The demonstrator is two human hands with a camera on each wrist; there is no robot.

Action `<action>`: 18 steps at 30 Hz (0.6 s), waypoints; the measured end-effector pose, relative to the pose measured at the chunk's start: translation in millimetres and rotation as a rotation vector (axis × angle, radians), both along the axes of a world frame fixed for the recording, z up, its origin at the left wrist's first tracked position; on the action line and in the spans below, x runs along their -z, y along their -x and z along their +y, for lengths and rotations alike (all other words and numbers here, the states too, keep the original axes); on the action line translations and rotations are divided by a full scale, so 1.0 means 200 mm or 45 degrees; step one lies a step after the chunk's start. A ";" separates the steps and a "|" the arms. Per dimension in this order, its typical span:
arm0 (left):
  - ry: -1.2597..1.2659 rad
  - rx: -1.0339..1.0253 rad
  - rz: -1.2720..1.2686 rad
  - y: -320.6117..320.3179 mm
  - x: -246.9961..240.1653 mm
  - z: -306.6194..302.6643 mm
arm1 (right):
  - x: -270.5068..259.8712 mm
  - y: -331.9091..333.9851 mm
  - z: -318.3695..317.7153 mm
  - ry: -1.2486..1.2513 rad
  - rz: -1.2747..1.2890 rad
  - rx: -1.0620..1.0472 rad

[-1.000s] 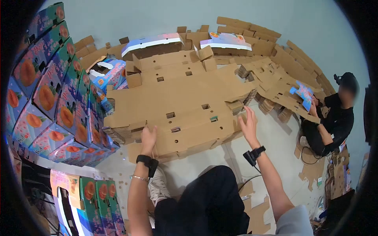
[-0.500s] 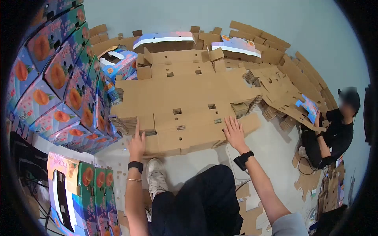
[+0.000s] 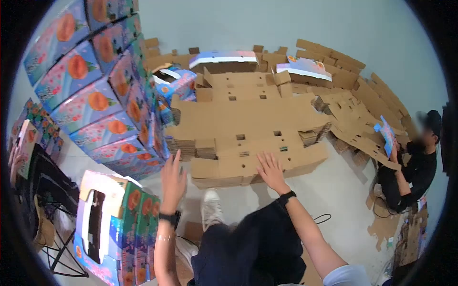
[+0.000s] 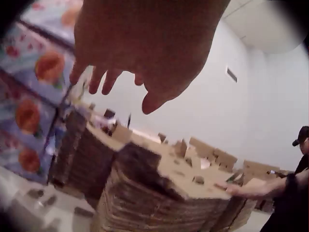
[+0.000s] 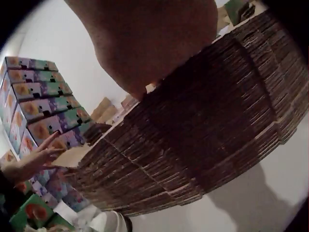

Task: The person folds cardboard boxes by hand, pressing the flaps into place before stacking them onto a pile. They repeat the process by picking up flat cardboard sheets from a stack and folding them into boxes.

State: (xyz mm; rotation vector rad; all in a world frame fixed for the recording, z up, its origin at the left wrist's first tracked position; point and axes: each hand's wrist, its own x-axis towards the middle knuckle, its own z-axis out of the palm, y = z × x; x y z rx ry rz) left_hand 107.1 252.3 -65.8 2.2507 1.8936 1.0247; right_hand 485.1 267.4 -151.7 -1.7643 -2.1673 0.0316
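Brown, slotted cardboard stack: on pale floor | right hand: open, fingers spread over its near edge | left hand: open, off its near left corner | I'd press evenly with 2 palms, keeping layers square.

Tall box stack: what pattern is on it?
The tall box stack shows orange fruits on blue, pink and purple, clearest in the head view.

From above, the head view looks forward and down over the cardboard stack. The left wrist view, close behind the left hand, faces the far wall; the right wrist view, near the stack's near side, looks left. All share the stack.
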 end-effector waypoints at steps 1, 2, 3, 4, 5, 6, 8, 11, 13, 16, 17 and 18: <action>-0.090 -0.025 0.081 0.06 -0.15 -0.16 | 0.04 0.00 -0.03 -0.045 -0.036 0.040; -0.094 -0.124 0.103 0.17 -0.29 -0.31 | 0.07 0.03 -0.06 -0.080 -0.072 0.085; -0.100 -0.219 0.121 0.30 -0.38 -0.43 | 0.06 0.08 -0.10 -0.085 -0.052 0.084; -0.148 -0.402 0.105 0.48 -0.38 -0.54 | 0.01 0.11 -0.17 -0.018 -0.101 0.043; -0.198 -0.579 0.082 0.66 -0.37 -0.65 | -0.05 0.13 -0.25 0.050 -0.155 0.006; -0.068 -0.765 0.116 0.78 -0.37 -0.76 | -0.08 0.17 -0.32 0.056 -0.076 -0.088; 0.303 -1.043 0.064 0.99 -0.25 -0.93 | -0.15 0.29 -0.50 0.183 0.122 -0.288; 0.318 -1.079 0.054 0.98 -0.22 -0.97 | -0.24 0.43 -0.66 0.353 0.383 -0.534; 0.251 -1.000 0.046 0.88 -0.35 -0.98 | -0.32 0.47 -0.72 0.408 0.526 -0.680; 0.011 -0.795 -0.128 0.64 -0.46 -1.05 | -0.54 0.47 -0.70 0.484 0.644 -0.615; -0.050 -0.733 -0.131 0.53 -0.50 -1.06 | -0.63 0.45 -0.71 0.482 0.648 -0.607; -0.014 -0.682 -0.128 0.42 -0.54 -1.07 | -0.72 0.43 -0.75 0.411 0.796 -0.593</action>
